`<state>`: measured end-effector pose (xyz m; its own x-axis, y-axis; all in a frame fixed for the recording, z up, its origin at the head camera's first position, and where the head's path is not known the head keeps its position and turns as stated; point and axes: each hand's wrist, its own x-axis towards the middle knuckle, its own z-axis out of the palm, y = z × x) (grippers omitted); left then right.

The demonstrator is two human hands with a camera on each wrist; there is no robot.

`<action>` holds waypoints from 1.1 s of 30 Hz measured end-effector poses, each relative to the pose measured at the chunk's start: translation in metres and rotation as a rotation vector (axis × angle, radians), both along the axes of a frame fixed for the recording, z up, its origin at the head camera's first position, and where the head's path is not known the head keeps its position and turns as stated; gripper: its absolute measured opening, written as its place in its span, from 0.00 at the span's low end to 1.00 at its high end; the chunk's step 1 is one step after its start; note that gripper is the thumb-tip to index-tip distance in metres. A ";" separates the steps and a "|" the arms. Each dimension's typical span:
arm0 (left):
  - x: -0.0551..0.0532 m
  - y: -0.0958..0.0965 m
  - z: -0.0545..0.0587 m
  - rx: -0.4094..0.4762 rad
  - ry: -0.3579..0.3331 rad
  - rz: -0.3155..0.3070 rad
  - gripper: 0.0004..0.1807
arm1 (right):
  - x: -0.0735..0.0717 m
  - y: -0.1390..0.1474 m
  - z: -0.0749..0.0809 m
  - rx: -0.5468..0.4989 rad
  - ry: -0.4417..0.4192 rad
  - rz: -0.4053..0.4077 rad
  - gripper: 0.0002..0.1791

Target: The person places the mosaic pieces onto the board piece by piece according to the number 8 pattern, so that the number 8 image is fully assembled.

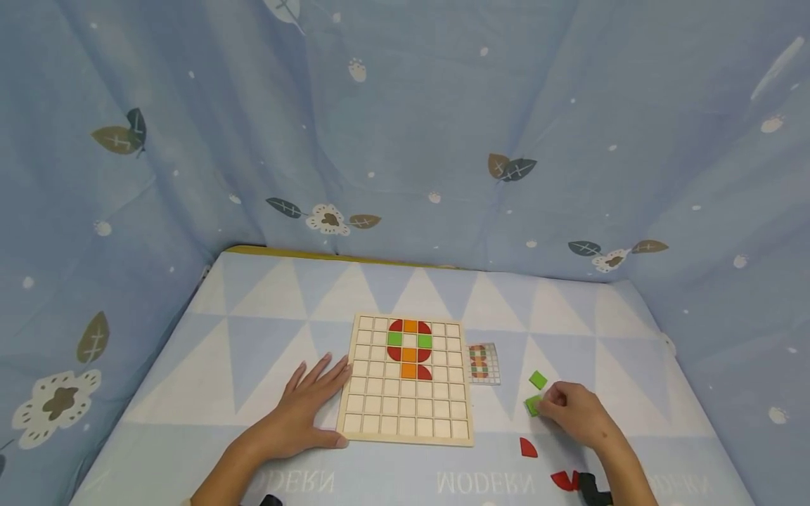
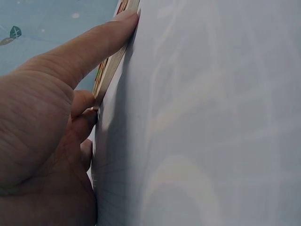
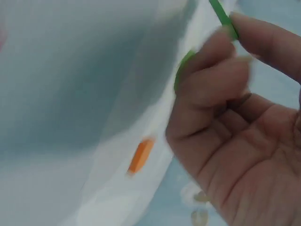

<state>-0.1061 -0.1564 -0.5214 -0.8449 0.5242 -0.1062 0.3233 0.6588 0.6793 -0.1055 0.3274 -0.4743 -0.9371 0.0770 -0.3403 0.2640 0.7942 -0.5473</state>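
A wooden grid board [image 1: 433, 407] lies flat, its upper part filled with red quarter-round, orange square and green square tiles. Spread at the board's left side, my left hand [image 1: 297, 418] touches the edge with its fingertips and has its thumb at the near corner. In the left wrist view the thumb [image 2: 101, 42] lies along the board's side. Off to the right, my right hand [image 1: 579, 411] pinches a green square tile [image 3: 221, 16] between thumb and fingertip. A second green tile [image 1: 538, 380] lies just beyond those fingers.
Against the board's right side is a small pattern card [image 1: 495, 365] with a printed coloured design. Red quarter-round tiles [image 1: 528, 448] lie nearer me, by a black object [image 1: 593, 490] at the right wrist. The right wrist view shows an orange tile [image 3: 140, 156].
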 end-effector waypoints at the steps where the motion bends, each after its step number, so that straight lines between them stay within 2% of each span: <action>1: 0.000 0.000 0.000 0.001 0.000 0.002 0.63 | 0.001 -0.005 0.001 -0.046 0.003 0.000 0.08; 6: 0.000 0.000 0.001 -0.006 0.010 0.006 0.63 | -0.003 -0.047 0.004 -0.235 0.016 0.017 0.05; 10: 0.001 -0.001 0.001 0.008 0.017 0.006 0.63 | -0.015 -0.084 0.001 -0.314 0.028 0.131 0.04; 13: 0.001 -0.001 0.001 0.018 0.016 0.007 0.63 | -0.025 -0.107 -0.004 -0.361 0.028 0.219 0.08; 16: 0.001 -0.001 0.001 0.018 0.007 0.003 0.63 | -0.031 -0.124 -0.008 -0.379 0.020 0.250 0.11; 20: 0.001 0.001 0.002 0.016 0.001 0.000 0.64 | -0.034 -0.139 -0.013 -0.346 0.020 0.271 0.13; 28: 0.000 0.001 0.002 -0.019 0.003 0.011 0.64 | -0.037 -0.153 -0.014 -0.150 0.090 0.395 0.18; 33: 0.000 0.002 0.001 -0.013 0.002 0.007 0.64 | -0.034 -0.150 -0.014 -0.119 0.123 0.391 0.19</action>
<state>-0.1063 -0.1547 -0.5209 -0.8486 0.5172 -0.1111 0.3203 0.6694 0.6703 -0.1399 0.1777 -0.4883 -0.9221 -0.3255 -0.2092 -0.1176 0.7509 -0.6499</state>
